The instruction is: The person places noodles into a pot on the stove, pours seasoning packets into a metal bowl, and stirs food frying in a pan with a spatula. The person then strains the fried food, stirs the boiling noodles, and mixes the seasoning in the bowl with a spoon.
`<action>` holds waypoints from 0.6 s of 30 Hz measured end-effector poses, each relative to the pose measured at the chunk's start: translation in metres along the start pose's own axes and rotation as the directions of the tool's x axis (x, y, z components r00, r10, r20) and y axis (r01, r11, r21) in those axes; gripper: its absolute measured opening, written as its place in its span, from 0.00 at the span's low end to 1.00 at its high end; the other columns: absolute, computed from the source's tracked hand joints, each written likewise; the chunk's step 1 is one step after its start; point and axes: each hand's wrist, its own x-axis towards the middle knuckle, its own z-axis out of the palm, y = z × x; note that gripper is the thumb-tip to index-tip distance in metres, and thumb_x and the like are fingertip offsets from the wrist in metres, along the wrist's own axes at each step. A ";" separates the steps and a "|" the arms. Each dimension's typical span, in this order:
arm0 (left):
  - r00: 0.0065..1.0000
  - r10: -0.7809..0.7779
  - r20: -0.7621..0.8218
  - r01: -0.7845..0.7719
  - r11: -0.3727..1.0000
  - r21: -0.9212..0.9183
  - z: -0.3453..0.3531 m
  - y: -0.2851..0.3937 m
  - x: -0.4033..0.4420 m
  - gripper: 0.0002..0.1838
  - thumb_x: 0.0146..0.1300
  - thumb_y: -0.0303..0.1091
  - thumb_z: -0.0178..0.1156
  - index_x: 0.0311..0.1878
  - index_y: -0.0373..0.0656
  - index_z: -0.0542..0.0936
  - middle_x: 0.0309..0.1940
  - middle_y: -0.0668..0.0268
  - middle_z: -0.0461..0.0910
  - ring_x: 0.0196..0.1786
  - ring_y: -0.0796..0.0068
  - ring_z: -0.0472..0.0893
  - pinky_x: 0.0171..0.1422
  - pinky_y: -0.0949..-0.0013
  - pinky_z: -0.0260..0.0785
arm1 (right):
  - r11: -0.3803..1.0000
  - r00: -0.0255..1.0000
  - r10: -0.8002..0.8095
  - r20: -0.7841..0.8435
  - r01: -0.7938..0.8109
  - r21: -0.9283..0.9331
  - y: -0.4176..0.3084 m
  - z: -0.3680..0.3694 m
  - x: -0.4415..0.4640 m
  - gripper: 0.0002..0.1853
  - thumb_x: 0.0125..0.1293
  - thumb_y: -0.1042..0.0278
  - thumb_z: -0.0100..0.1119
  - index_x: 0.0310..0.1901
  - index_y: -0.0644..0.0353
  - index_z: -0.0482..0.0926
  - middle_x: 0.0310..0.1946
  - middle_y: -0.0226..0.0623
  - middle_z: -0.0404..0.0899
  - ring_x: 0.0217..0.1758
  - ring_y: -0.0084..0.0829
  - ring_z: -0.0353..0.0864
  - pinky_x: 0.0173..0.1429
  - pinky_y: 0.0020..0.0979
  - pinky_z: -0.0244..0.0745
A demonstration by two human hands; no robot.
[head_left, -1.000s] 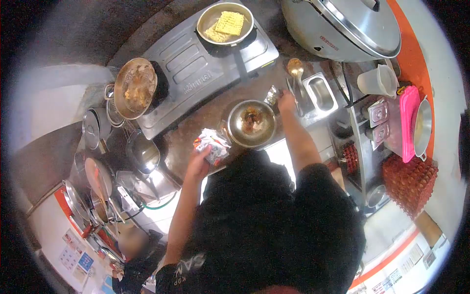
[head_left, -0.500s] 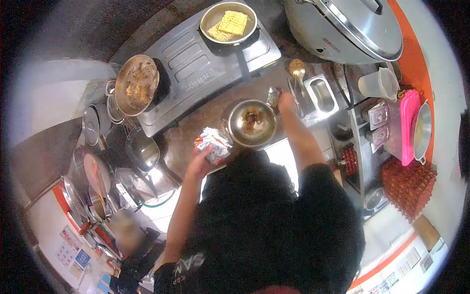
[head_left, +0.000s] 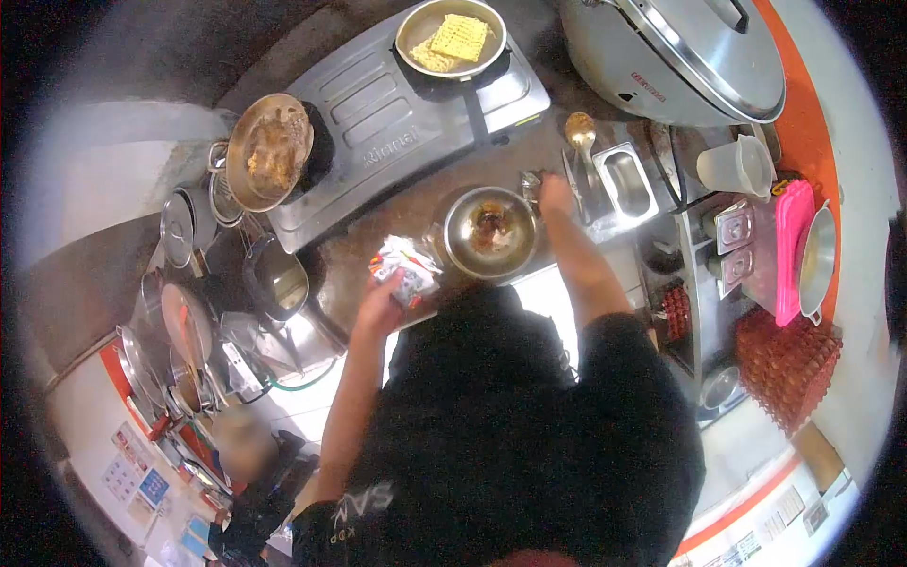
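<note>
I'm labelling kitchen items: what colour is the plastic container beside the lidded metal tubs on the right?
The plastic container is bright pink, clearest in the head view.

Glare on Steel, Grain in the Dark

We see hard white glare on the white floor tiles (head_left: pixel 307 416) and softer shine on the stove (head_left: pixel 364 184), the steel bowl (head_left: pixel 463 231) and the big lid (head_left: pixel 704 57). The black shirt (head_left: pixel 529 406) sinks into speckled grain. Our view bends strongly towards its black, rounded edges (the left one looks hazy), and one lower-left patch (head_left: pixel 244 442) is smeared out.
</note>
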 end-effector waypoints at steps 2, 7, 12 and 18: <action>0.998 0.047 -0.046 -0.048 0.999 -0.018 -0.016 0.005 0.004 0.16 0.56 0.26 0.51 0.48 0.43 0.65 0.41 0.62 0.73 0.43 0.66 0.75 0.46 0.63 0.69 | 0.999 0.998 0.033 0.051 -0.035 0.029 -0.005 -0.013 -0.002 0.06 0.44 0.71 0.54 0.26 0.60 0.77 0.25 0.46 0.76 0.29 0.41 0.76 0.36 0.37 0.71; 0.981 0.193 -0.039 -0.194 0.980 -0.051 -0.039 0.023 -0.004 0.18 0.57 0.25 0.48 0.51 0.40 0.61 0.43 0.60 0.70 0.45 0.65 0.73 0.46 0.61 0.69 | 0.916 0.989 0.100 -0.112 -0.047 0.399 0.022 -0.025 0.001 0.09 0.42 0.73 0.57 0.29 0.64 0.77 0.22 0.43 0.76 0.26 0.34 0.76 0.31 0.29 0.69; 0.974 0.222 -0.037 -0.225 0.970 -0.097 -0.047 0.014 -0.001 0.15 0.57 0.27 0.49 0.49 0.41 0.65 0.40 0.60 0.73 0.42 0.65 0.75 0.39 0.64 0.71 | 0.714 0.976 0.214 -0.037 -0.131 0.688 -0.012 -0.082 -0.022 0.10 0.42 0.73 0.59 0.28 0.67 0.76 0.21 0.34 0.75 0.23 0.25 0.73 0.28 0.24 0.66; 0.970 0.233 -0.066 -0.239 0.967 -0.087 -0.034 -0.009 0.013 0.17 0.55 0.23 0.49 0.50 0.39 0.63 0.41 0.60 0.72 0.42 0.66 0.75 0.42 0.64 0.71 | 0.159 0.653 -0.298 0.696 -0.685 0.711 -0.115 -0.144 -0.074 0.11 0.43 0.75 0.58 0.32 0.66 0.74 0.20 0.29 0.73 0.22 0.21 0.70 0.28 0.20 0.66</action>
